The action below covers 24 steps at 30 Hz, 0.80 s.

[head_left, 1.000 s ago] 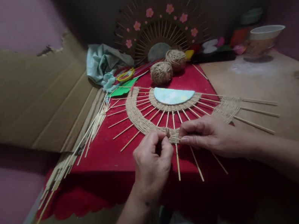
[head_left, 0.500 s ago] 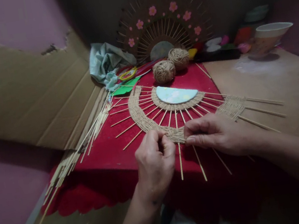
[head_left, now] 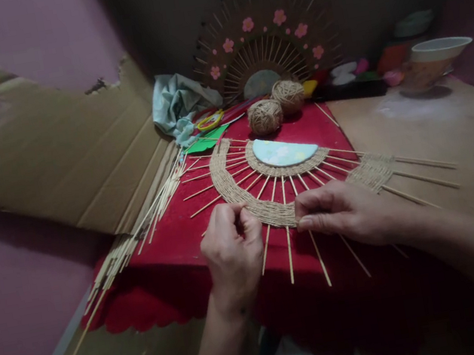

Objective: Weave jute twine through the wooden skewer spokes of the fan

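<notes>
A half-round woven fan lies on a red cloth, made of thin sticks with twine bands woven across them. At its centre is a light blue half-disc. My right hand pinches the outer woven band at the front middle, thumb below and fingers on top. To its left, my left hand is closed at the band's outer edge, its fingertips pressed together; whatever it pinches is too small or hidden to make out. Bare stick ends stick out past the band below both hands.
Two balls of twine sit behind the fan. A bundle of loose sticks lies left by the cardboard. Yellow-handled scissors, a grey-blue cloth, a finished flowered fan and a cup are further back.
My left hand has moved leftward along the band's edge, away from my right hand, uncovering more of the band and a stick. The right hand keeps its hold. The whole view has shifted slightly.
</notes>
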Tool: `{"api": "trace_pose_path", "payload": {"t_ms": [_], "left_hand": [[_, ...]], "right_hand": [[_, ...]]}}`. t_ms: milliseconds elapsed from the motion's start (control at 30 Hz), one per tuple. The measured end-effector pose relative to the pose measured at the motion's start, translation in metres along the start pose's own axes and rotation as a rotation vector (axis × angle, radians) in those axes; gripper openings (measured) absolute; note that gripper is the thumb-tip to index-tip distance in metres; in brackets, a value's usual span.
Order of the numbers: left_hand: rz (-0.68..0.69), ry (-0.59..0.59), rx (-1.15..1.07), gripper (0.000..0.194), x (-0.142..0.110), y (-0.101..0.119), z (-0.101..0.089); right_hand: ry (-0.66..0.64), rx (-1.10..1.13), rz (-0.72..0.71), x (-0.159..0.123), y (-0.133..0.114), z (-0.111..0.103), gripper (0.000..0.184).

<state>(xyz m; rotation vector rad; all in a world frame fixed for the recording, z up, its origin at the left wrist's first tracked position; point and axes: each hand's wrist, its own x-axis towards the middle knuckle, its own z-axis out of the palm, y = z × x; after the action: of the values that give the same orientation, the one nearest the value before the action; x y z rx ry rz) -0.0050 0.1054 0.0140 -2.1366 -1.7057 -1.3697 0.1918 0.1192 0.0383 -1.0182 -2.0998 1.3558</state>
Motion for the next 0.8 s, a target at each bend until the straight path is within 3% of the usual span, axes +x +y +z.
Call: {"api": "trace_pose_path", "payload": {"t_ms": [167,367,433,533,633,800], "left_hand": [[-0.093,-0.083,-0.063,0.009,-0.003,-0.009,-0.007],[-0.158,-0.302,-0.142,0.014,-0.001,-0.021,-0.024],[-0.2,-0.239,-0.125,0.017,0.002,-0.024,-0.027],[-0.24,-0.048,-0.056,0.018,0.002,-0.019,-0.033],[-0.142,-0.008,-0.087,0.016,-0.001,-0.004,-0.039],[0.184,-0.336,-0.194,0.03,-0.006,0.019,-0.031]], "right_hand": [[0.01,-0.074,-0.018,0.002,0.002,0.004,0.023],[0.084,-0.185,-0.041,0.004,0.002,0.011,0.017],[0.11,-0.204,-0.036,0.004,0.002,0.012,0.017],[0.135,-0.224,-0.028,0.004,0.0,0.013,0.019],[0.139,-0.219,-0.029,0.003,0.0,0.013,0.018],[0.143,-0.181,-0.033,0.004,0.004,0.016,0.012]]}}
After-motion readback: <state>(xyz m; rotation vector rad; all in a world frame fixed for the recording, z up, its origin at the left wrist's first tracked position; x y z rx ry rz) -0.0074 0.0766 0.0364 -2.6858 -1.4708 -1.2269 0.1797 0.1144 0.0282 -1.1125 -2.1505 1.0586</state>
